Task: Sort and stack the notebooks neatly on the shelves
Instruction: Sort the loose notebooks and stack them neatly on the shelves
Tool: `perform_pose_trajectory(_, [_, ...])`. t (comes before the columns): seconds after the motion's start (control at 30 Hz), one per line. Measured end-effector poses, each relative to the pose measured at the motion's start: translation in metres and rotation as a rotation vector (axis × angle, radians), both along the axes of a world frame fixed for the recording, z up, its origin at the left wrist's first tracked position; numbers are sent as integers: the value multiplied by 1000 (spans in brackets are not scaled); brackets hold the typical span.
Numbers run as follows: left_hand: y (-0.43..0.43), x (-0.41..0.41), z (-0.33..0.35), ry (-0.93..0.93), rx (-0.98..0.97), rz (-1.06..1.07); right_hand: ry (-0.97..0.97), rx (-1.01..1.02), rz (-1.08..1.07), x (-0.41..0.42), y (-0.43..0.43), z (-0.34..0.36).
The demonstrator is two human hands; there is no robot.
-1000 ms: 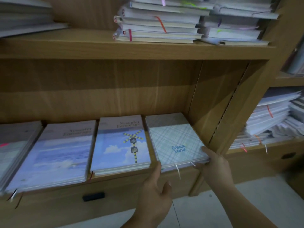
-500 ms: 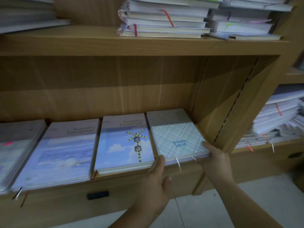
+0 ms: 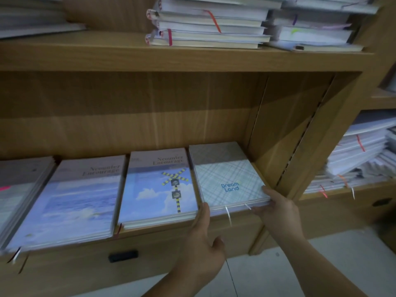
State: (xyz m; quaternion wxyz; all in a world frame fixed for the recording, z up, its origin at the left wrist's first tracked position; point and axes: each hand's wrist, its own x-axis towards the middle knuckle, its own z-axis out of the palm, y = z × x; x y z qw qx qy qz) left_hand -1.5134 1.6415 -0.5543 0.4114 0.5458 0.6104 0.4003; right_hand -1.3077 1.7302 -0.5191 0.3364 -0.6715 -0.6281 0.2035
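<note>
A wood-grain shelf above a pale tiled floor carries flat, glossy notebook piles. The plaid Dream Land stack lies at its right end, sky-print notebooks just left of it. The left hand, grip apart, fingers straight, touches that stack's front left corner; the right hand, grip clamped, holds its front right corner, thumb on top.

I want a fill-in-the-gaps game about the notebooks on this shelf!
1. The top cover of the plaid notebook stack reads Dream ____.
2. The right hand grips its front ____ corner.
3. The left hand touches its front ____ corner with straight fingers.
4. The crossing-signal notebook beside it has yellow-and-____ stripes.

Missing words: Land, right, left, black.
</note>
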Motion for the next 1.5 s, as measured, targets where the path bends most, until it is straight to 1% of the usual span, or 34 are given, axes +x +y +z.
perform_pose_trajectory(0.1, [-1, -3, -2, -25, -17, -4, 49, -22, 37, 2, -1, 1])
perform_pose_trajectory(0.2, [-1, -5, -4, 1, -2, 20, 106, -16, 52, 6, -2, 5])
perform_pose_trajectory(0.5, [-8, -11, -1, 47, 9, -29, 125, 17, -32, 16, 0, -5])
perform_pose_trajectory(0.63, [-9, -13, 0, 66, 21, -63, 178, 6, -62, 10, -1, -3])
perform_pose_trajectory(0.8, [-10, -14, -2, 101, 52, -86, 129, -16, -73, 8, -3, 3])
perform_pose_trajectory(1.0, [-21, -15, -5, 72, 32, 3, 45, -38, -79, 8, -10, 12])
perform_pose_trajectory(1.03, [-24, -17, -5, 77, 22, 3, 10, -35, -106, 9, -12, 16])
perform_pose_trajectory(1.13, [-34, -27, -6, 50, -51, 5, -191, 7, -129, 2, -21, 32])
perform_pose_trajectory(1.23, [-47, -49, 7, 106, -76, 14, -293, 48, 15, -21, -35, 54])
perform_pose_trajectory(1.37, [-72, -88, 34, 184, -31, 36, -395, -66, 308, -72, -62, 78])
perform_pose_trajectory(1.5, [-108, -132, 67, 254, -15, 57, -431, -147, 476, -128, -97, 97])
